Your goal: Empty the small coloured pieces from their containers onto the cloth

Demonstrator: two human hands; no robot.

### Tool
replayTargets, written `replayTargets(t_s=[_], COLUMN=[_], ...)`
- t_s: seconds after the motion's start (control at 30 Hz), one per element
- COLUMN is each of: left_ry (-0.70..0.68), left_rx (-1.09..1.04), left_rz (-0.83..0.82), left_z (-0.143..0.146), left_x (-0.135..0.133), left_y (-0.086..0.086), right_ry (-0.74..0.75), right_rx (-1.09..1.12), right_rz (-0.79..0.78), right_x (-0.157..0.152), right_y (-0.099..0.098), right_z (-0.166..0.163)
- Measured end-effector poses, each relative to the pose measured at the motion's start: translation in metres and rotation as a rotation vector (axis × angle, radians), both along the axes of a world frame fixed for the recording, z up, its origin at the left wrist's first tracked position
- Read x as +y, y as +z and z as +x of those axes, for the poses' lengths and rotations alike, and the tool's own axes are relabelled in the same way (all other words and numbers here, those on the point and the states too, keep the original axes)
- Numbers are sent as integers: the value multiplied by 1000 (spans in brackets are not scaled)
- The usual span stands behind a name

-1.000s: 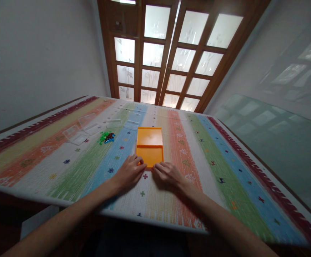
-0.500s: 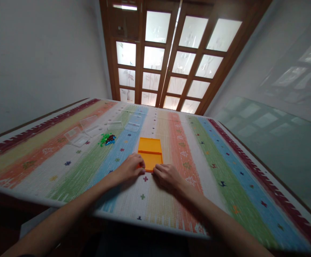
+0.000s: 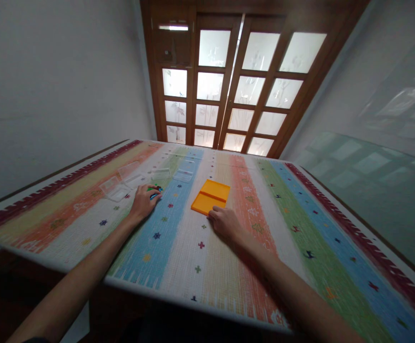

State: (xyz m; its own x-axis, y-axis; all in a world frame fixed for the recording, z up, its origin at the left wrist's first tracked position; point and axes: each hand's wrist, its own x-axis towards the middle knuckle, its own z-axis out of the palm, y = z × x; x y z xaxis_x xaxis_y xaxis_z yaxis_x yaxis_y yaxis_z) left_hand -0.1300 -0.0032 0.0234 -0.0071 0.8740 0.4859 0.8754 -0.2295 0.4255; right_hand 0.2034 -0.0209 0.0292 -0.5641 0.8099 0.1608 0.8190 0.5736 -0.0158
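Observation:
An open orange box (image 3: 210, 196) lies flat on the striped cloth, turned at a slant. My right hand (image 3: 224, 222) rests at its near corner, fingers curled and touching the edge. My left hand (image 3: 143, 201) reaches to the left and lies over a small heap of green and blue bits (image 3: 155, 191), most of which it hides. Its fingers are bent down on the heap; I cannot see whether they hold any.
Several clear plastic lids or trays (image 3: 121, 186) lie on the cloth beyond my left hand. The table (image 3: 300, 228) has a colourful striped cloth. A wooden door with frosted panes (image 3: 236, 90) stands behind it. A glass surface (image 3: 371, 190) lies to the right.
My left hand left the orange box and moved left onto the heap of small bits. The box has turned to a slant. The camera tilted and shifted.

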Motion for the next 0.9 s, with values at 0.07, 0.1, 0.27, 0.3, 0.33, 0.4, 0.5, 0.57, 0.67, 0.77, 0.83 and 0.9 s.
replayTargets(t_s=[0.07,0.1,0.27,0.3,0.33,0.4,0.5,0.57,0.67,0.77,0.83,0.9], left_ry=[44,61,104,109,116,132,144,144,134,104,72,44], left_rx=[-1,-2,-2,-1,2,9,24,35,46,51,54,55], left_rz=[1,-1,-25,-33,-43,-66,-105,-127,-156,-175,-174,-164], left_z=[-10,-13,-21,-22,-22,-22,-20,-20,-20,-19,-19,-18], left_x=[5,7,15,17,19,22,27,30,36,42,45,48], left_y=[-6,-9,-13,-13,-14,-17,-21,-24,-25,-24,-24,-23], right_ry=[-30,-42,-88,-91,-94,-97,-99,-100,-95,-86,-81,-79], right_rx=[1,-1,-23,-26,-28,-30,-31,-34,-40,-44,-46,-49], right_rz=[-2,-3,-16,-19,-21,-26,-36,-43,-51,-54,-53,-52], right_x=[13,20,47,50,54,59,67,71,77,81,83,86], right_y=[5,7,11,11,11,12,13,14,15,15,15,15], right_z=[-5,-7,-12,-12,-13,-15,-17,-19,-21,-22,-22,-23])
